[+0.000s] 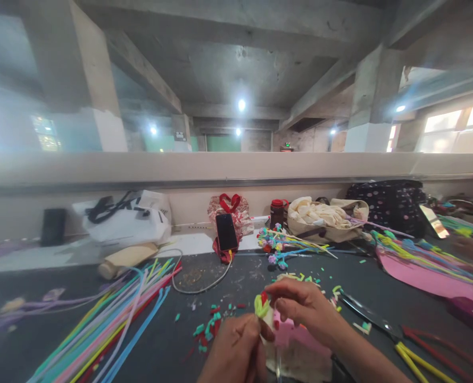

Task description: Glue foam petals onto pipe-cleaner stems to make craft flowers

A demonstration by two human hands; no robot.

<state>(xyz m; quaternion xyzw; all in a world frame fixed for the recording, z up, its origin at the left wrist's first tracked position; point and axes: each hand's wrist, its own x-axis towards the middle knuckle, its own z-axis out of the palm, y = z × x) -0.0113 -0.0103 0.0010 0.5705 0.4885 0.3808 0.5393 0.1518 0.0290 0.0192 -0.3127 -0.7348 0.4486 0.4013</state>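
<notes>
My left hand (240, 340) is closed, its thumb and fingers pinching a small flower of yellow-green fuzzy pipe cleaner (262, 305) with a red middle (264, 298). Close by on the right, my right hand (300, 306) has its index finger and thumb apart, the fingertips beside the flower. Whether they touch it I cannot tell. Beneath both hands lie a pink sheet (300, 338) and a pale cloth-like pad (304, 361). Red and green pipe-cleaner clippings (210, 324) are scattered left of the flower.
Long coloured pipe cleaners (112, 330) lie at left. A scissors-like tool (380, 322) with red and yellow handles rests at right. Behind are finished pipe-cleaner flowers (276, 247), a phone (226, 232) on a cable, a bottle (277, 214) and a cloth bag (328, 218), against a low partition (204, 166).
</notes>
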